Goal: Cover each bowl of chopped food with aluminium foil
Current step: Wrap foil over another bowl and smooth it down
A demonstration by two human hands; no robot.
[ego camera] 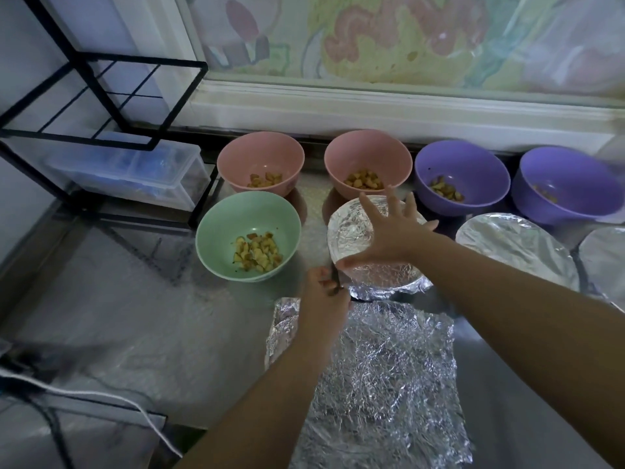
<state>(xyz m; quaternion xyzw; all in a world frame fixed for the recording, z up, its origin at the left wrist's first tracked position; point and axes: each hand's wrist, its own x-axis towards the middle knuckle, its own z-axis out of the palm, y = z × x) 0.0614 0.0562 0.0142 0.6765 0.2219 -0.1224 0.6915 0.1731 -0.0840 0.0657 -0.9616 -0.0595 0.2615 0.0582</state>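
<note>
**Item 1: foil-wrapped bowl** (pixel 351 228). It stands in the middle of the near row, straight ahead of me, on the counter (pixel 135 316). The foil is drawn flat over its mouth, crinkled and bright, with a ruffled skirt folded down under the rim.

My right hand (pixel 389 231) lies over the top, fingers spread wide and straight. I judge it is there to keep the sheet taut and the bowl from sliding. My left hand (pixel 324 292) is at the near-left rim, fingers curled and pinching the skirt against the wall (the seal looks loosest here).

**Item 2: spare foil sheet** (pixel 372 384). It lies flat just in front of that bowl, a creased rectangle with its left edge turned up. It is probably laid close so the next bowl can be covered without reaching.

**Item 3: green bowl** (pixel 216 238). It sits just left of item 1, smooth and round and uncovered, holding chopped food (pixel 257 253) in pale yellow-brown cubes. It looks to be next in line.

**Items 4–7: back row by the wall.** Left pink bowl (pixel 260 154), right pink bowl (pixel 368 150), near purple bowl (pixel 463 164) and far purple bowl (pixel 568 174) are all open, each with a small heap of pieces.

**Items 8–9: right of item 1.** The second covered bowl (pixel 514 242) and third covered bowl (pixel 605 255) have smooth foil tops and look finished.

**Surroundings.** A black wire rack (pixel 101 96) stands at far left over a clear plastic box (pixel 128 170).
</note>
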